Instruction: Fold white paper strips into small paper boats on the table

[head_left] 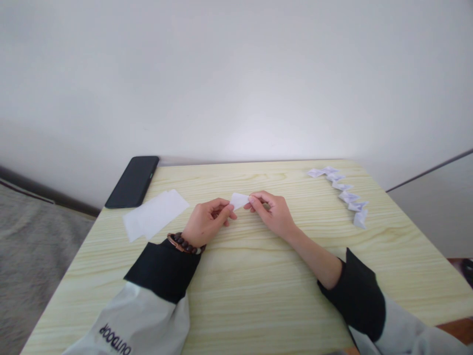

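A small folded white paper piece sits between both hands just above the light wooden table. My left hand pinches its left edge with curled fingers; a brown bead bracelet is on that wrist. My right hand pinches the paper's right edge with thumb and forefinger. Both sleeves are black and pale grey.
A stack of flat white paper sheets lies to the left. A black phone rests at the table's far left corner. Several small folded paper pieces lie in a curved row at the far right. A white wall stands behind.
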`<state>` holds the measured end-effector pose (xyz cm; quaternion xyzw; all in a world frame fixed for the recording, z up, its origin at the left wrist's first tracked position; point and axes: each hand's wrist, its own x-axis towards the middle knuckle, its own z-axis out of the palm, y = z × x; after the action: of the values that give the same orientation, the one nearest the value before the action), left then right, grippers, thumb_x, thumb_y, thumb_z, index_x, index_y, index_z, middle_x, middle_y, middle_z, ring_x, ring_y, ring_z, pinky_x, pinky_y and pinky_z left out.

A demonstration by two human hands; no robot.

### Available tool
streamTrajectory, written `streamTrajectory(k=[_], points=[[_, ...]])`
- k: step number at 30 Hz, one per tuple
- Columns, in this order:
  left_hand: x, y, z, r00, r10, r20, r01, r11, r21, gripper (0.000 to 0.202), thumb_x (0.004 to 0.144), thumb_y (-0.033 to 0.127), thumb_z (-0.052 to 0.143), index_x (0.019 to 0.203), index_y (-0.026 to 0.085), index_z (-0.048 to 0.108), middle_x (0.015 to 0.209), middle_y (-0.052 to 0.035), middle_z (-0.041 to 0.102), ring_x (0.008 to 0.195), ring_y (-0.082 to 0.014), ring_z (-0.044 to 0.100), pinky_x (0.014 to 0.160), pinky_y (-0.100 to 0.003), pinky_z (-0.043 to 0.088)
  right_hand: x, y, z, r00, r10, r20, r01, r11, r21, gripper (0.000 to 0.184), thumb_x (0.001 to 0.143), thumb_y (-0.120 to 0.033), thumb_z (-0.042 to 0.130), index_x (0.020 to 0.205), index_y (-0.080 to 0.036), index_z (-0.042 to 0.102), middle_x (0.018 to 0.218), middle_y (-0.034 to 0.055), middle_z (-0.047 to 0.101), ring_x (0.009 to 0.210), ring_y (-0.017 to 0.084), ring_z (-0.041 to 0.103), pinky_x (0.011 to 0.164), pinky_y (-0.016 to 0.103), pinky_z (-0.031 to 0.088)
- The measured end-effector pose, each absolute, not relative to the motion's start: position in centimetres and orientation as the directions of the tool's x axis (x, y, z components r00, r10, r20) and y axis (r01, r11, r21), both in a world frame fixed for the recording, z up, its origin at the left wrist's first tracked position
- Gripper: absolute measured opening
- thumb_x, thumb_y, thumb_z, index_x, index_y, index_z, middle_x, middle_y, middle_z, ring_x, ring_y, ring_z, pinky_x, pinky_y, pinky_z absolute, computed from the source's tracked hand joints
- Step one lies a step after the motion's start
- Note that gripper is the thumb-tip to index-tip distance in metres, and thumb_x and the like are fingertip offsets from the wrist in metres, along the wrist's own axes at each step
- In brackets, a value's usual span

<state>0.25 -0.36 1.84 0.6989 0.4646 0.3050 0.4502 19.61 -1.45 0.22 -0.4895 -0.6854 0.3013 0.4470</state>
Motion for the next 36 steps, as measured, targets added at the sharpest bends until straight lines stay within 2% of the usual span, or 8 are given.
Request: streamTrajectory(k=[10,26,36], points=[[0.27,-0.46,2.36,0.401,0.916,0.013,0.484,-0.224,0.846,0.03,0.089,0.037,0.046,0.079,0.016,0.065,0.067,0.0004,0.068,0.053,-0.0086,0.057,0.054,-0.019,0.044,19.51,-1.55,0.14,-0.093,0.948,0.303,0.393,0.315,-0.864,0.019,0.088,-0.032,0.051,0.084,-0.017,0.064,0.074,0.0032,0.072,0.06,0.012,0.063,0.057,0.021,0.048],[0.08,-0.49,2.28,0.442,0.896,0.048,0.485,-0.284,0.827,0.037,0.091,0.04,0.042,0.075,0.016,0.066,0.064,0.0009,0.066,0.055,-0.0089,0.058,0.055,-0.018,0.044,19.51,-1.5,0.1,-0.049,0.953,0.3,0.407,0.293,-0.865,0.021,0.087,-0.032,0.052,0.084,-0.016,0.064,0.07,0.0036,0.071,0.055,0.011,0.06,0.05,0.019,0.044],[0.3,-0.46,2.18,0.429,0.903,0.027,0.515,-0.269,0.814,0.031,0.088,0.038,0.047,0.075,0.017,0.065,0.059,0.0019,0.064,0.052,-0.0092,0.056,0.054,-0.019,0.044,19.43,-1.54,0.24,-0.074,0.948,0.309,0.404,0.312,-0.86,0.019,0.087,-0.031,0.052,0.081,-0.017,0.064,0.069,0.0026,0.07,0.056,0.01,0.06,0.051,0.019,0.045]])
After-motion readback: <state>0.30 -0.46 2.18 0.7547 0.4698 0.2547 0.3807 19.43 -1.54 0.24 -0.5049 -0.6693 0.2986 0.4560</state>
